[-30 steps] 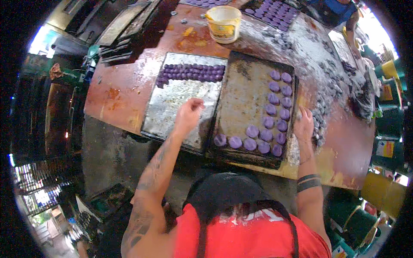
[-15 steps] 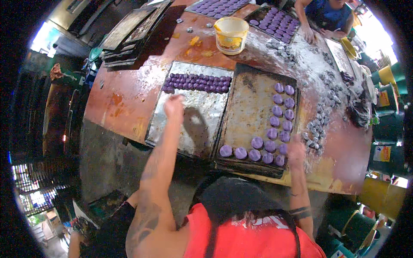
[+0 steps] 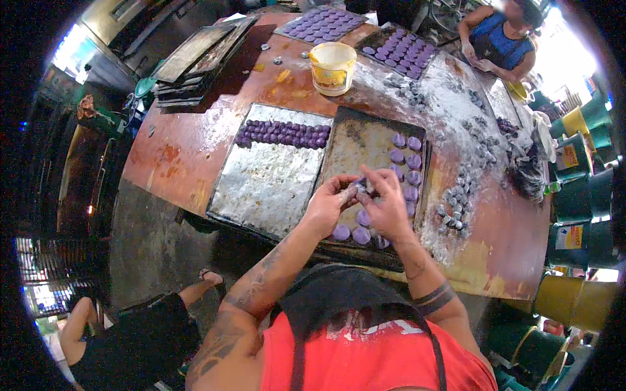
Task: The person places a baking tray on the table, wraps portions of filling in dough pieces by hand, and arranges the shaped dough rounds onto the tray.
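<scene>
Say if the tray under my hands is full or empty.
Partly full: the tray has purple discs along its right and near edges; its far left is bare.

The desk (image 3: pixel 171 135) before me is reddish brown, dusted with white powder (image 3: pixel 448 83). Deep purple balls (image 3: pixel 283 135) show against a blotchy silver tray (image 3: pixel 261 189), paler purple discs (image 3: pixel 341 232) against a mottled brown tray (image 3: pixel 355 146). The small held piece (image 3: pixel 360 186) looks purple too. I see a yellow-labelled cream bucket (image 3: pixel 332 69), a red shirt (image 3: pixel 372 362), and dark bands (image 3: pixel 433 298) ringing one forearm (image 3: pixel 412 260).
</scene>
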